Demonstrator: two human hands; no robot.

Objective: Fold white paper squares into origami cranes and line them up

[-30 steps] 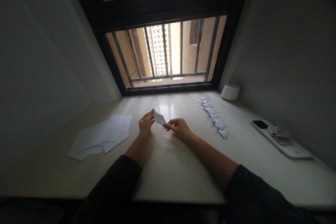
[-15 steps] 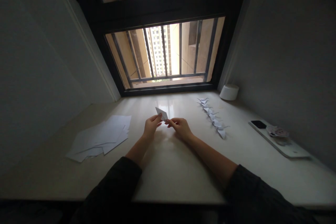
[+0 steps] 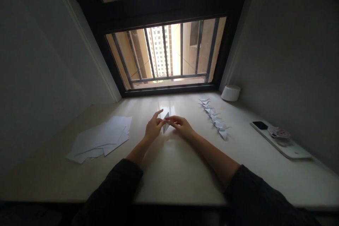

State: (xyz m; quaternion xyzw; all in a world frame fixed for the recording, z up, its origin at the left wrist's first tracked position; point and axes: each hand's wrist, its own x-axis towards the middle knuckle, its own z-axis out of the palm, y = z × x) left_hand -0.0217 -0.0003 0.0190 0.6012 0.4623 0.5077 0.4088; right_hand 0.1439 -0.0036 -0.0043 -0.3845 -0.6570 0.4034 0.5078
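Observation:
A small folded piece of white paper [image 3: 166, 124] stands between my two hands over the middle of the pale table [image 3: 169, 169]. My left hand [image 3: 153, 127] pinches its left side, with the index finger sticking up. My right hand [image 3: 180, 126] grips its right side with closed fingers. Both hands hover just above the table top, near the window.
A loose stack of white paper sheets [image 3: 102, 138] lies at the left. A row of several folded paper cranes [image 3: 215, 120] runs at the right. Farther right are a white round container [image 3: 231, 93] and a phone [image 3: 280, 139] with a small trinket on it. A barred window [image 3: 166, 53] is behind.
The hands came closer together and the folded paper turned from lying flat and wide to standing narrow between the fingers. It also moved slightly down and to the right.

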